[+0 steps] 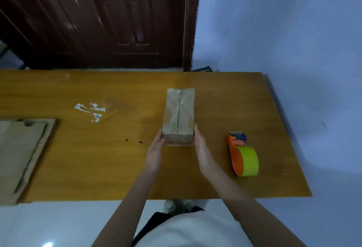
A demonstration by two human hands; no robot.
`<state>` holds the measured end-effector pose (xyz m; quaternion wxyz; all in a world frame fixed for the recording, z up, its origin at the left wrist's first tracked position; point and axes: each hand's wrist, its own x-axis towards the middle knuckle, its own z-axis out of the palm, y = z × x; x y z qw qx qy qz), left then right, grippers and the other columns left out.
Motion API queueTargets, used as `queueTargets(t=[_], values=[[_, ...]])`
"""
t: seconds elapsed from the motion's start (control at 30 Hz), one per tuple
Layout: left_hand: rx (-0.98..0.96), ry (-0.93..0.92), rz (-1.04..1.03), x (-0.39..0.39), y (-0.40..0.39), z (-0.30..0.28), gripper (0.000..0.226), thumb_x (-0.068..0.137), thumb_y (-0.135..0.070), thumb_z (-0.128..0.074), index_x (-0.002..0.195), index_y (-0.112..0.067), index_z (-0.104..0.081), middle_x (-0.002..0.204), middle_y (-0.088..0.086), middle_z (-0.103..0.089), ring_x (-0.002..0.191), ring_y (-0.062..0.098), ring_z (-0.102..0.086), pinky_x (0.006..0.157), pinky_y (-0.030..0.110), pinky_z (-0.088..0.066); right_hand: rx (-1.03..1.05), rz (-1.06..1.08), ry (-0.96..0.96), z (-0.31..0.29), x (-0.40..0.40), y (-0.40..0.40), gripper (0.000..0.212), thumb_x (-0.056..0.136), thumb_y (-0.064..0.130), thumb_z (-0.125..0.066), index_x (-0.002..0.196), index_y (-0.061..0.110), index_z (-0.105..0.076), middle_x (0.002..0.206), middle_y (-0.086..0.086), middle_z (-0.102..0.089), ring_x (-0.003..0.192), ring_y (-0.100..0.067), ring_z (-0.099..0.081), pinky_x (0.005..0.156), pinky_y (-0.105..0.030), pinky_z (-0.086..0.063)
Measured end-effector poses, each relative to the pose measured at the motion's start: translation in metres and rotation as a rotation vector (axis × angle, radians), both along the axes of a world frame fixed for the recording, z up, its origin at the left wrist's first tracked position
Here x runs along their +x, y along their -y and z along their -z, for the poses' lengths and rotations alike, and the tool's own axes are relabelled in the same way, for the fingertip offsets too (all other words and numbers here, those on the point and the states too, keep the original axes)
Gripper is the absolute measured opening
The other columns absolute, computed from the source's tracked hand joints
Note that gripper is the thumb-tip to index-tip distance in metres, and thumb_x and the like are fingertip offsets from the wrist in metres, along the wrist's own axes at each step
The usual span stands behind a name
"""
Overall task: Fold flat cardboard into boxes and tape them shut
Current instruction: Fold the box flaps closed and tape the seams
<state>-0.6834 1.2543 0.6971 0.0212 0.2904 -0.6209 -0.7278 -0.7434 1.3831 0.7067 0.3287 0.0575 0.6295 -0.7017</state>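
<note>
Looking down, I see the small taped brown cardboard box point(179, 114) lying on the orange-brown wooden surface point(98, 158). My left hand point(155, 153) and right hand point(201, 148) press its near side walls, fingers straight. Right of the box lies the orange tape dispenser with a yellow-green roll point(242, 155); far left, flat cardboard sheets point(21, 148).

Two bare forearms reach up from the bottom of the frame toward its centre. The left hand point(155, 153) and right hand point(201, 148) face each other, palms inward, fingers straight and pointing away from the body, thumbs on top.
</note>
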Motion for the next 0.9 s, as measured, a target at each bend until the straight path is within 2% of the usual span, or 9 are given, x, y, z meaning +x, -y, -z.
queueTargets(t=[0.07, 0.13, 0.23, 0.33, 0.47, 0.6, 0.67, 0.8, 0.9], values=[[-0.039, -0.013, 0.020, 0.009, 0.007, 0.004, 0.041, 0.100, -0.009, -0.039, 0.141, -0.005, -0.039, 0.141, 0.007, -0.046, 0.130, 0.020, -0.042, 0.101, 0.019, -0.038, 0.040, -0.027, -0.033, 0.003, -0.002, -0.019, 0.047, 0.103, 0.039, -0.030, 0.147, 0.024, -0.025, 0.148, 0.008, -0.031, 0.138, -0.011, -0.029, 0.114, -0.030, -0.022], [-0.099, -0.033, 0.063, 0.019, 0.011, 0.009, 0.038, 0.098, 0.000, -0.041, 0.135, -0.002, -0.046, 0.132, 0.004, -0.052, 0.122, 0.017, -0.049, 0.089, 0.010, -0.044, 0.101, -0.065, -0.203, 0.009, -0.003, -0.042, 0.040, 0.103, 0.018, -0.036, 0.142, 0.022, -0.036, 0.147, 0.000, -0.040, 0.133, -0.010, -0.040, 0.111, -0.029, -0.033], [-0.340, -0.006, 0.174, 0.025, 0.012, 0.014, 0.034, 0.095, 0.000, -0.049, 0.129, -0.007, -0.055, 0.123, -0.002, -0.058, 0.118, 0.014, -0.052, 0.095, 0.016, -0.042, 0.242, -0.100, -0.364, 0.016, -0.003, -0.063, 0.034, 0.099, 0.007, -0.045, 0.132, 0.011, -0.051, 0.136, -0.004, -0.053, 0.120, -0.009, -0.052, 0.100, -0.019, -0.044], [-0.476, -0.002, 0.190, 0.021, 0.012, 0.017, 0.031, 0.092, -0.005, -0.057, 0.123, -0.005, -0.060, 0.120, 0.007, -0.063, 0.115, 0.018, -0.057, 0.099, 0.027, -0.044, 0.376, -0.142, -0.530, 0.016, -0.005, -0.066, 0.035, 0.093, 0.005, -0.057, 0.128, 0.008, -0.056, 0.119, 0.003, -0.062, 0.106, -0.002, -0.058, 0.094, -0.015, -0.046], [-0.623, -0.010, 0.253, 0.016, 0.018, 0.020, 0.030, 0.089, -0.014, -0.064, 0.118, -0.007, -0.064, 0.116, 0.008, -0.067, 0.107, 0.015, -0.062, 0.096, 0.029, -0.049, 0.405, -0.153, -0.579, 0.020, -0.009, -0.068, 0.036, 0.088, 0.007, -0.065, 0.124, 0.009, -0.060, 0.117, 0.001, -0.064, 0.107, -0.005, -0.060, 0.096, -0.019, -0.047], [-0.758, -0.017, 0.279, 0.008, 0.023, 0.016, 0.028, 0.086, -0.018, -0.067, 0.111, -0.005, -0.069, 0.109, 0.009, -0.070, 0.097, 0.012, -0.064, 0.086, 0.016, -0.047, 0.411, -0.139, -0.596, 0.020, -0.014, -0.068, 0.033, 0.085, 0.011, -0.069, 0.117, 0.008, -0.065, 0.114, 0.000, -0.067, 0.103, -0.001, -0.062, 0.093, -0.015, -0.047], [-0.795, -0.039, 0.281, 0.005, 0.021, 0.013, 0.028, 0.086, -0.019, -0.068, 0.109, -0.005, -0.069, 0.107, 0.008, -0.070, 0.092, 0.006, -0.061, 0.081, 0.008, -0.043, 0.411, -0.114, -0.614, 0.019, -0.014, -0.068, 0.030, 0.085, 0.011, -0.069, 0.115, 0.008, -0.067, 0.111, 0.000, -0.069, 0.100, 0.001, -0.063, 0.091, -0.017, -0.049], [-0.787, -0.036, 0.218, 0.003, 0.016, 0.010, 0.031, 0.083, -0.023, -0.071, 0.107, -0.004, -0.071, 0.103, 0.008, -0.072, 0.088, 0.009, -0.064, 0.083, 0.020, -0.051, 0.411, -0.020, -0.625, 0.022, -0.009, -0.061, 0.031, 0.081, 0.010, -0.073, 0.111, 0.005, -0.068, 0.102, 0.004, -0.069, 0.090, 0.008, -0.064, 0.084, -0.014, -0.051], [-0.775, -0.022, 0.182, 0.003, 0.015, 0.008, 0.033, 0.081, -0.024, -0.073, 0.107, -0.003, -0.070, 0.101, 0.009, -0.072, 0.085, 0.007, -0.063, 0.079, 0.019, -0.050, 0.398, 0.004, -0.605, 0.024, -0.008, -0.057, 0.032, 0.080, 0.013, -0.074, 0.111, 0.005, -0.068, 0.102, 0.003, -0.070, 0.091, 0.004, -0.066, 0.082, -0.014, -0.051]])
